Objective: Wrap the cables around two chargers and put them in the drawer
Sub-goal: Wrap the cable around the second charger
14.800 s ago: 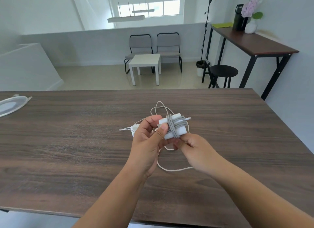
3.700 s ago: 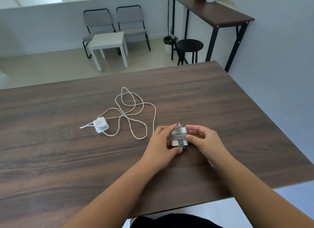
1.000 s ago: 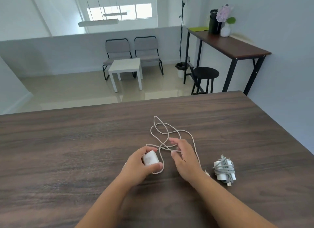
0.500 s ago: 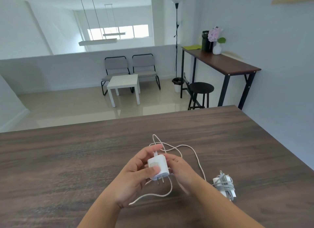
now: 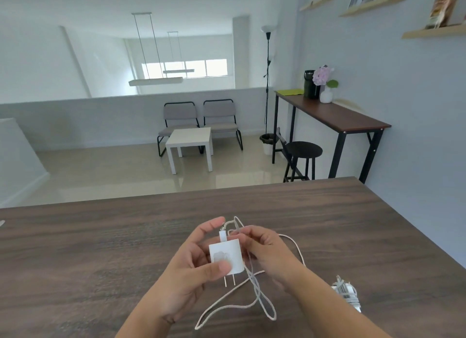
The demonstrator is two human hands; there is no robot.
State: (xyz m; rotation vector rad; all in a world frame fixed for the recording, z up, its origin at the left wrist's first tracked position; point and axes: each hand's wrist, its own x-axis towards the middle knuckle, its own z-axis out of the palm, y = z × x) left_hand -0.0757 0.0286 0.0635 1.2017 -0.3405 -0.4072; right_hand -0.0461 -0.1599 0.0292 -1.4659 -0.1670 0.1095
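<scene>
Our left hand (image 5: 186, 269) clamps the white charger (image 5: 226, 255), prongs nearward; our right hand (image 5: 267, 254) pinches its loose cable (image 5: 257, 287). The wrapped charger (image 5: 346, 292) lies right on the table (image 5: 100, 249).

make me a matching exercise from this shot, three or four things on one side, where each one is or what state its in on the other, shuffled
Things:
1. white charger
2. white cable
3. grey-cabled charger
4. black stool

Places or states:
A. lying on the wooden table, cable already wound round it
B. standing on the floor beyond the table
C. held up in the left hand, prongs pointing down
D. hanging in loose loops, pinched near its plug by the right hand

Pairs: 1-C, 2-D, 3-A, 4-B
</scene>
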